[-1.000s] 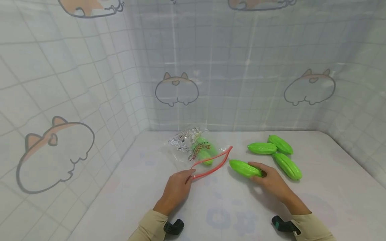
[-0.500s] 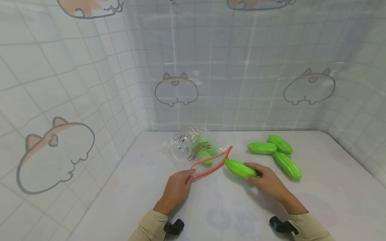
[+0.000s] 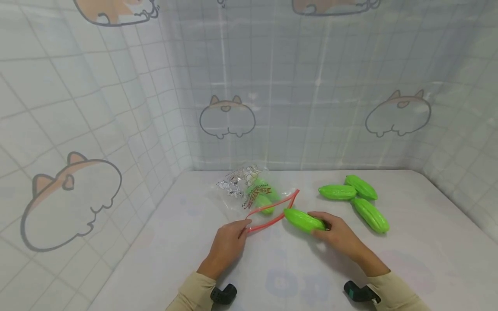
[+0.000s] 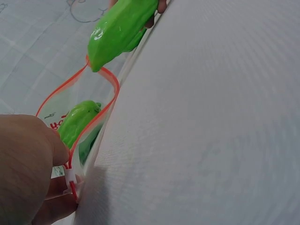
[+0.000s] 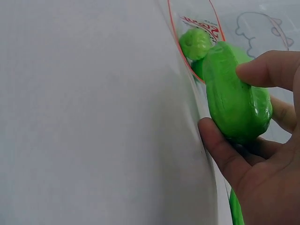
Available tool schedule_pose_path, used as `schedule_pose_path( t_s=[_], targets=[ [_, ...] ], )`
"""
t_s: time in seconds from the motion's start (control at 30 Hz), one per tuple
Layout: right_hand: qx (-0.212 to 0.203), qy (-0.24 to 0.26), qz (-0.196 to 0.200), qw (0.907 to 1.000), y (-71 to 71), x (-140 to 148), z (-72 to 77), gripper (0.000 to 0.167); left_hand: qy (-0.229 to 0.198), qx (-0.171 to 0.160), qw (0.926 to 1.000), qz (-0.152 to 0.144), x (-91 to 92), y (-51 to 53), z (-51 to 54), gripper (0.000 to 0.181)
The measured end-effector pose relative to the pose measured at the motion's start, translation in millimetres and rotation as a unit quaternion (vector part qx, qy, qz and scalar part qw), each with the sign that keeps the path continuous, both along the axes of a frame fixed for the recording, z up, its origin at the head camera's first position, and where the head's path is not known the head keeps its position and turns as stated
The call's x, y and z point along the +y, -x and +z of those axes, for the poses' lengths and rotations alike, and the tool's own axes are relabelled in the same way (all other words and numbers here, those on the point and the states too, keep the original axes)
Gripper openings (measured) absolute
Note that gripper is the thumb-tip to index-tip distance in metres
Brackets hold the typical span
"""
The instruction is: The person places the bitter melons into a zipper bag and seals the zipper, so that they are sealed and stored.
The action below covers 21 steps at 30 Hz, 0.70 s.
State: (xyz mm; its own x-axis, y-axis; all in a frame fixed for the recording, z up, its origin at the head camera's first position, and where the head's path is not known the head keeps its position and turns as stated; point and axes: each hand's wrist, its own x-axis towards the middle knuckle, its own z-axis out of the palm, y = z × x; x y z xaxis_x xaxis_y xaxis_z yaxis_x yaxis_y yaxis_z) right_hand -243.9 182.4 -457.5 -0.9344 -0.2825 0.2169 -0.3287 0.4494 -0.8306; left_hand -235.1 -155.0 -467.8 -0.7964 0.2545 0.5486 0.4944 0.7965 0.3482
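Observation:
A clear zip bag (image 3: 233, 183) with a red-edged mouth and printed pictures lies at the table's middle, its mouth gaping. My left hand (image 3: 228, 242) pinches the near end of that red edge, by a white slider (image 4: 70, 176). Inside the bag shows at least one green bitter melon (image 4: 77, 123), seen through the film. My right hand (image 3: 339, 237) grips the rear end of another bitter melon (image 3: 302, 221) between thumb and fingers. Its pointed tip is at the right side of the bag's mouth; whether it touches the red edge I cannot tell.
To the right, three more bitter melons lie close together: one crosswise (image 3: 337, 192), one behind (image 3: 362, 187) and one in front (image 3: 370, 216). Grid-patterned curtains (image 3: 295, 108) with dog drawings enclose the white table (image 3: 163, 259) at the back and sides.
My right hand has carried its bitter melon leftward, bringing the tip up to the bag's mouth. The left hand and the bag stay as they were.

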Motion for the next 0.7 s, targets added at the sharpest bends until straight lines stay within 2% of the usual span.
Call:
schedule_pose_path(
  t_s=[0.27, 0.5, 0.7],
  targets=[
    [-0.007, -0.005, 0.023, 0.9997, 4.1, -12, 1.4, 0.051, -0.004, -0.004, 1.0, 0.002, -0.4, -0.2, -1.8, 0.023],
    [-0.014, -0.006, 0.027, 0.9995, 5.5, -19, 3.5, 0.053, -0.005, 0.015, 0.9998, -0.01, -0.2, 1.5, -1.4, 0.024],
    [-0.017, -0.01, 0.041, 0.999, 7.2, -25, 5.3, 0.052, -0.001, 0.015, 0.9999, -0.006, -0.4, 0.3, -1.2, 0.024]
  ],
)
